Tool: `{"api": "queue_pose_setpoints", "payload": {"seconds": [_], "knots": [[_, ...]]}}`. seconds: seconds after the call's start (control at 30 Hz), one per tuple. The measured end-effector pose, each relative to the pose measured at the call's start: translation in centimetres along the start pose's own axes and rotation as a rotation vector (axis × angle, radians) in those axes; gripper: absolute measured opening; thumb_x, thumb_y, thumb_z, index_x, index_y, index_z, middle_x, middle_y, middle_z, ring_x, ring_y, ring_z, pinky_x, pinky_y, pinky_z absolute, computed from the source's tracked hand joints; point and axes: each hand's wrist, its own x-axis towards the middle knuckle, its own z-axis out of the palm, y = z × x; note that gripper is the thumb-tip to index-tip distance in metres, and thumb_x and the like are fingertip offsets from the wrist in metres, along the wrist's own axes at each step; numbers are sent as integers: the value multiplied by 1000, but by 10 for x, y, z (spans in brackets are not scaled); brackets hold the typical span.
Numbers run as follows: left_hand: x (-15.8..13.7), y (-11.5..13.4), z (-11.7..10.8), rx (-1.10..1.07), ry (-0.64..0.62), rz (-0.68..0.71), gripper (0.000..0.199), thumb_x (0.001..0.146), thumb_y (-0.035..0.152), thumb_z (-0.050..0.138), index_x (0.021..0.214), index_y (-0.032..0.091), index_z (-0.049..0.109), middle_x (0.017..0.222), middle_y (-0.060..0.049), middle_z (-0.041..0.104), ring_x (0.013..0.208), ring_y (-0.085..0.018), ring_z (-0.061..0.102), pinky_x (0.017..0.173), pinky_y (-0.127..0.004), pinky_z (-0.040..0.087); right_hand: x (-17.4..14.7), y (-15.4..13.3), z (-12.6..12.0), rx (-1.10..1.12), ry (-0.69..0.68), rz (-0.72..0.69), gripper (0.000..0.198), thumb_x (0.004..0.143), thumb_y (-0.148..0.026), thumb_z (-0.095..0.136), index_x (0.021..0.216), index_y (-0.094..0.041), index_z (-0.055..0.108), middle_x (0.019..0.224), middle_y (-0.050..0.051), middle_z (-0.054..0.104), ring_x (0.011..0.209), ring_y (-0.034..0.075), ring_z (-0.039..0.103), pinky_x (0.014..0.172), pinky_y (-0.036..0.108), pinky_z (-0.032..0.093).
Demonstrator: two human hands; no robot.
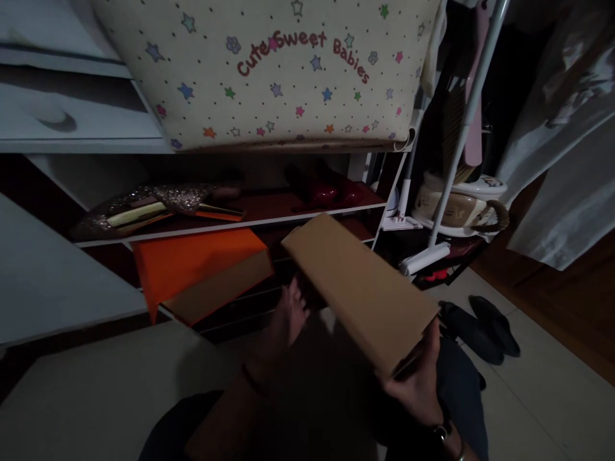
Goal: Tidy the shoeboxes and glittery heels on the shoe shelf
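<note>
Both forearms are bare, with a dark watch (442,433) on the right wrist.

White shelf (230,225), glitter shoes (158,203), red shoes (331,189) on it

Two cardboard boxes (358,291), one orange box (192,262), two glittery shoes (158,205), two red shoes (331,189), two black slippers (480,323)

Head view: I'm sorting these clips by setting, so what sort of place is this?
Probably a home closet or entryway storage corner. Glittery heels and red shoes lie on a shoe shelf, and black shoes sit on the tiled floor. The right hand holds a cardboard box.
</note>
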Motion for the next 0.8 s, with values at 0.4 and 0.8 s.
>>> {"api": "queue_pose_setpoints", "payload": {"seconds": [0.4,0.8], "knots": [[-29,1,9,1027,-202,691,61,110,42,48,169,33,36,182,-5,17,168,-30,6,136,-55,9,0,26,17,870,136,845,63,73,-49,88,130,-34,66,130,1,74,116,25,72,104,48,60],[-35,4,12,1037,-226,624,76,110,37,50,174,42,8,183,-1,-9,168,-28,3,137,-47,14,25,10,61,1064,60,956,56,71,-48,94,120,-30,71,113,1,81,105,26,75,92,50,66]]}}
